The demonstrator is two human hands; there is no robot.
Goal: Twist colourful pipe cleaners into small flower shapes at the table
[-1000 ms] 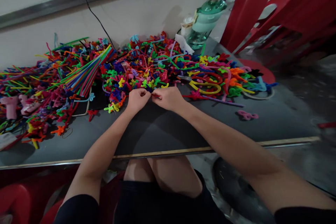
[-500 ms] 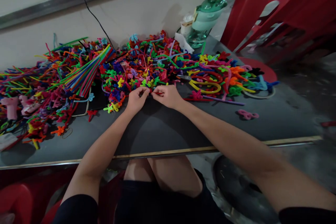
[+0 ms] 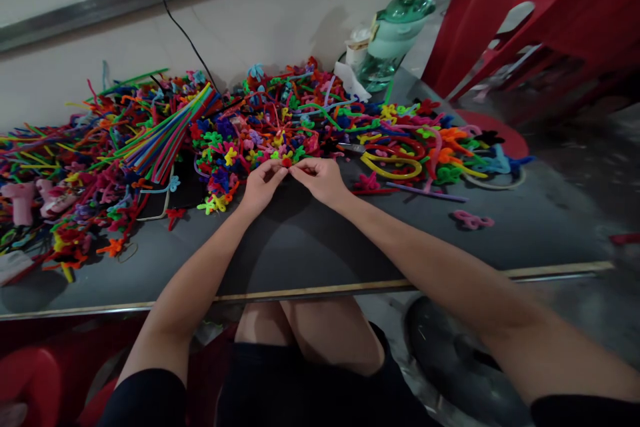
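My left hand (image 3: 261, 187) and my right hand (image 3: 320, 180) meet over the dark table (image 3: 310, 240), fingertips pinched together on a small red pipe-cleaner piece (image 3: 287, 162). Both hands are closed around it. Just beyond them lies a big heap of coloured pipe-cleaner shapes (image 3: 280, 127). A bundle of straight pipe cleaners (image 3: 165, 133) lies to the left of my hands.
Yellow loops (image 3: 390, 165) and a pink twisted shape (image 3: 473, 220) lie to the right. A green bottle with a doll-head top (image 3: 395, 33) stands at the back. Red plastic chairs (image 3: 480, 13) stand at the far right. A black cable (image 3: 175, 20) runs down the wall.
My hands have shifted slightly away from me towards the heap. The red piece, first a short straight end by my right fingers, now shows as a small bunched shape between both fingertips.
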